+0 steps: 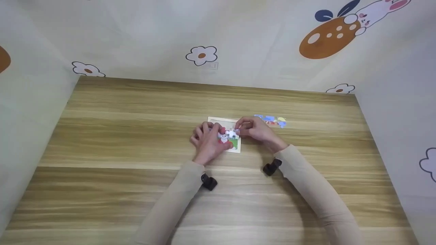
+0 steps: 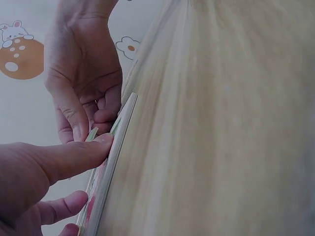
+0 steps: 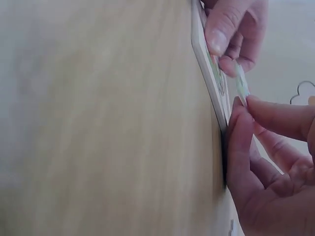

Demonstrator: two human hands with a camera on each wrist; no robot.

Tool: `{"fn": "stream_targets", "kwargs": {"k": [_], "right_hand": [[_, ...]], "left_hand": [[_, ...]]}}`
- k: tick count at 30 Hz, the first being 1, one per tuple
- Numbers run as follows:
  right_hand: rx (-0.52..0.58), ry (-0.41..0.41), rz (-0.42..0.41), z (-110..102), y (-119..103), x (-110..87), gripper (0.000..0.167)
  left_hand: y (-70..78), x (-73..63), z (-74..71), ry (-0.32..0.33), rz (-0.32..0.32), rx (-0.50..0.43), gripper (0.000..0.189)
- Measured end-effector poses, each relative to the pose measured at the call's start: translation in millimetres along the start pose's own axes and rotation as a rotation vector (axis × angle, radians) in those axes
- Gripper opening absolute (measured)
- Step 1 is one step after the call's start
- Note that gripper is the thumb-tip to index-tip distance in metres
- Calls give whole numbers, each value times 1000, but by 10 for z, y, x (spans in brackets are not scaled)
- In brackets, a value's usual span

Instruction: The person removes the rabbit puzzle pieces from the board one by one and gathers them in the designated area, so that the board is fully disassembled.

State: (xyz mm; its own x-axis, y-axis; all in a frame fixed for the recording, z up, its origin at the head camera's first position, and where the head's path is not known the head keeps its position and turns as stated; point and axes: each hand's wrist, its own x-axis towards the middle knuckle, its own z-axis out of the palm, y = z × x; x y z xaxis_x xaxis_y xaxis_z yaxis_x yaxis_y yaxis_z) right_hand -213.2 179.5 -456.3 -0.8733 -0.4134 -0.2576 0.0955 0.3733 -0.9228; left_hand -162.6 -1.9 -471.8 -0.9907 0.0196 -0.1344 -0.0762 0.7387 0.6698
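A small square jigsaw puzzle in a pale frame (image 1: pixel 239 145) lies on the table, with colourful pieces fitted in its lower part. My left hand (image 1: pixel 210 142) rests over its left side, and the thumb (image 2: pixel 74 156) lies nearly straight on the picture near the lower edge. Between thumb and fingertips my right hand (image 1: pixel 258 130) pinches a jigsaw piece (image 1: pixel 232 133) over the frame's right side. From the right wrist view, this piece (image 3: pixel 241 84) is tilted up off the board. Part of the picture is hidden under the left hand.
Several loose jigsaw pieces (image 1: pixel 270 119) lie on the wooden table (image 1: pixel 136 143) just beyond the right hand. A pale wall covering (image 1: pixel 153 41) with printed flowers rises behind the table and at both sides. Each wrist carries a black camera mount (image 1: pixel 209 182).
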Motion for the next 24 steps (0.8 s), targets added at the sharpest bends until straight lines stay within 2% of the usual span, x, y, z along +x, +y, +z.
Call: {"fn": "stream_targets", "kwargs": {"k": [6,12,16,19,24], "right_hand": [[-120,-4,-77,15,-35,-51,13],[-109,23,-56,-33,-10,-85,13],[-105,27,-98,-100,34,-113,14],[-96,22,-123,-155,67,-138,14],[-77,34,-106,-254,104,-208,16]], "left_hand": [[-2,-4,-2,4,0,5,43],[-13,1,18,16,-3,24,44],[-2,-18,-2,16,-3,20,44],[5,-28,-34,-1,-6,11,43],[17,-36,-75,-38,-19,-15,40]]}}
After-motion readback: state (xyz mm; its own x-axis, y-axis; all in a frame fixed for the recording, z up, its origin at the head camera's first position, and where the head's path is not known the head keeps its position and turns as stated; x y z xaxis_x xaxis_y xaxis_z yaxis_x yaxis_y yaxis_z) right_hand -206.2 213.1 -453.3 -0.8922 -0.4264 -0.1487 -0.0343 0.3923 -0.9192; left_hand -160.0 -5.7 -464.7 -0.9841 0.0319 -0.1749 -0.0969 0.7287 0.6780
